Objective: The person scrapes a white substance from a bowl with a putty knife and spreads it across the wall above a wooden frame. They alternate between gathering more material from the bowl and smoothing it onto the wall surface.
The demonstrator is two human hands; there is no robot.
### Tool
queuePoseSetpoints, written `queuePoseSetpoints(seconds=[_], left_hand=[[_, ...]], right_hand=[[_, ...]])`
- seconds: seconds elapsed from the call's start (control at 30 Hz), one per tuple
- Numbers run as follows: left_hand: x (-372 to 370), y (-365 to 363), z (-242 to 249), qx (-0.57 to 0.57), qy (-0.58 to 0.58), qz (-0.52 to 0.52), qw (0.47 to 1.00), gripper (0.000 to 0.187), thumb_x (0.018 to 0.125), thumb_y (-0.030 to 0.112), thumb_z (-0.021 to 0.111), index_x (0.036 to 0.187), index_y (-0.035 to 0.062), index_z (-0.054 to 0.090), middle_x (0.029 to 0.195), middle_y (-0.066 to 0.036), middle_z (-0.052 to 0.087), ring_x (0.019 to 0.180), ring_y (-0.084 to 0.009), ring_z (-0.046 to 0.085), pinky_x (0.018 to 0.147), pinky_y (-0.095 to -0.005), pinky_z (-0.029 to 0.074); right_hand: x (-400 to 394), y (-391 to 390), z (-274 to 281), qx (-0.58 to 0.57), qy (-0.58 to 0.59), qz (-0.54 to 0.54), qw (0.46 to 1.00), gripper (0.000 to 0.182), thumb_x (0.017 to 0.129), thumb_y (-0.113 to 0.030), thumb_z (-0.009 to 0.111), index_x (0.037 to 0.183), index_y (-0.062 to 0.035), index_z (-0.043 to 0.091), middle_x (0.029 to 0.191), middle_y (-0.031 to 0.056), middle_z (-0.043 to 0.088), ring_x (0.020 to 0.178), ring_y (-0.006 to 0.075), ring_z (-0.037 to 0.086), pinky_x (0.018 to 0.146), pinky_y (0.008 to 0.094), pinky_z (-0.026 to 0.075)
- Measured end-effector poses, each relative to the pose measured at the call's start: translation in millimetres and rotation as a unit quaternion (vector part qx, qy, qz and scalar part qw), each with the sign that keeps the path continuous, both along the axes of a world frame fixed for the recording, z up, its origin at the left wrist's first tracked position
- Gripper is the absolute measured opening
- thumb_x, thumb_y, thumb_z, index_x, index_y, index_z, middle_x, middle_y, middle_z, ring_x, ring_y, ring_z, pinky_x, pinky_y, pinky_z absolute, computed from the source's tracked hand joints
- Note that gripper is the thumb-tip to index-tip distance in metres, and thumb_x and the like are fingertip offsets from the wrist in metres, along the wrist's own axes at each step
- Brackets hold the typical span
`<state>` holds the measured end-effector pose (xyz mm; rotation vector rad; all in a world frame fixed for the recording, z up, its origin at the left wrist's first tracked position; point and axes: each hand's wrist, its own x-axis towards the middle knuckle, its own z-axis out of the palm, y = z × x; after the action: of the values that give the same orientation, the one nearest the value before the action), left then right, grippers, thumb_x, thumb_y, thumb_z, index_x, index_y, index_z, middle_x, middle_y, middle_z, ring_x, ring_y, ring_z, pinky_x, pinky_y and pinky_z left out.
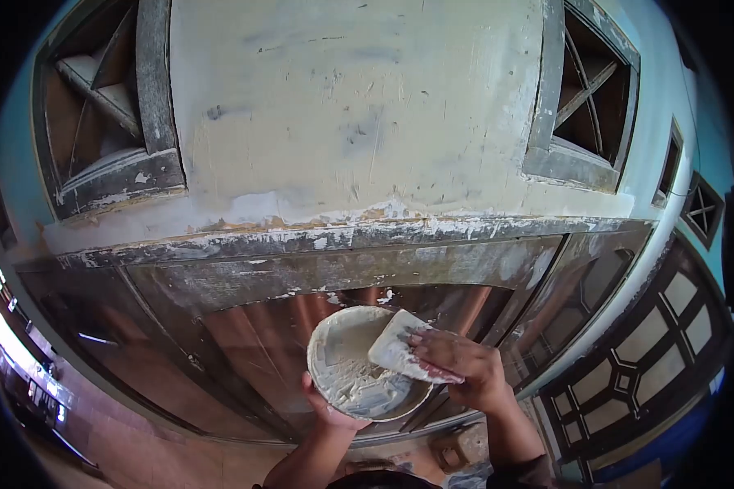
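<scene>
My left hand (328,406) holds a round white bowl (342,346) from below, thumb over its near rim. The bowl carries wet grey-white putty smeared over its inside. My right hand (463,367) grips a flat putty blade (391,350), coated in the same paste. The blade's edge rests inside the bowl, on its right half. Both hands are raised in front of a weathered door frame, just below a cream wall patch (342,106) with fresh filler along its lower edge.
A paint-flaked grey lintel (318,240) runs across above the bowl. Vent openings with wooden cross bars sit at the upper left (98,98) and upper right (587,90). A panelled dark door (652,342) stands at the right. Reddish floor lies far below at the left.
</scene>
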<state>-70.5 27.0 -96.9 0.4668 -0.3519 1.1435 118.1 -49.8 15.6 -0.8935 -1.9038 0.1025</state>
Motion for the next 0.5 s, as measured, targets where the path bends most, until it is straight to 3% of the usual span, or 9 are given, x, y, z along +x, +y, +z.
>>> queuePoseSetpoints(seconds=[0.07, 0.1, 0.33, 0.4, 0.43, 0.5], left_hand=[[2.1, 2.4, -1.1, 0.014, -0.116, -0.090, 0.989, 0.092, 0.088, 0.074, 0.053, 0.153, 0.0103, 0.040, 0.156, -0.016, 0.041, 0.138, -0.0406, 0.044, 0.113, -0.0576, 0.039], [1.7, 1.0, -3.0, -0.019, -0.121, -0.101, 0.987, 0.094, 0.085, 0.071, 0.060, 0.151, 0.0072, 0.042, 0.153, -0.019, 0.044, 0.136, -0.0409, 0.046, 0.111, -0.0568, 0.041], [-4.3, 16.4, -39.0, -0.054, -0.106, -0.109, 0.987, 0.105, 0.075, 0.067, 0.074, 0.153, 0.0058, 0.039, 0.156, -0.023, 0.039, 0.137, -0.0470, 0.044, 0.112, -0.0651, 0.038], [-8.0, 14.3, -24.2, 0.000, 0.003, -0.142, 0.990, 0.110, 0.071, 0.065, 0.078, 0.154, 0.0065, 0.036, 0.158, -0.024, 0.034, 0.138, -0.0525, 0.040, 0.111, -0.0754, 0.031], [-4.7, 9.9, -5.7, 0.002, 0.000, -0.146, 0.989, 0.110, 0.071, 0.065, 0.078, 0.154, 0.0065, 0.036, 0.158, -0.024, 0.034, 0.138, -0.0525, 0.040, 0.111, -0.0754, 0.031], [6.2, -7.5, 41.3, 0.038, -0.120, -0.234, 0.964, 0.115, 0.068, 0.064, 0.081, 0.155, 0.0066, 0.034, 0.159, -0.025, 0.032, 0.139, -0.0543, 0.038, 0.108, -0.0807, 0.027]], right_hand=[[-0.8, -3.7, 0.3, 0.016, -0.079, -0.029, 0.996, 0.052, 0.073, 0.014, 0.072, 0.122, -0.0025, 0.070, 0.125, 0.0140, 0.071, 0.122, 0.0346, 0.065, 0.102, 0.0458, 0.054], [1.8, -3.4, -2.8, 0.022, -0.093, -0.029, 0.995, 0.051, 0.073, 0.008, 0.075, 0.123, -0.0033, 0.070, 0.126, 0.0120, 0.070, 0.123, 0.0339, 0.065, 0.101, 0.0444, 0.054], [11.8, -12.0, 0.0, 0.017, -0.118, -0.107, 0.987, 0.052, 0.072, 0.010, 0.074, 0.122, -0.0044, 0.070, 0.121, 0.0125, 0.072, 0.118, 0.0333, 0.067, 0.098, 0.0415, 0.057], [17.2, -11.6, -6.5, 0.005, -0.110, -0.150, 0.983, 0.054, 0.071, 0.012, 0.073, 0.122, -0.0045, 0.070, 0.121, 0.0137, 0.072, 0.116, 0.0336, 0.068, 0.096, 0.0404, 0.058], [23.1, -9.7, -13.4, -0.014, -0.099, -0.169, 0.980, 0.054, 0.073, 0.014, 0.070, 0.124, -0.0043, 0.070, 0.121, 0.0148, 0.071, 0.114, 0.0339, 0.069, 0.092, 0.0390, 0.059], [32.6, -6.9, -23.9, -0.060, -0.076, -0.214, 0.972, 0.053, 0.075, 0.014, 0.068, 0.125, -0.0041, 0.069, 0.119, 0.0156, 0.072, 0.111, 0.0348, 0.070, 0.090, 0.0389, 0.059]])
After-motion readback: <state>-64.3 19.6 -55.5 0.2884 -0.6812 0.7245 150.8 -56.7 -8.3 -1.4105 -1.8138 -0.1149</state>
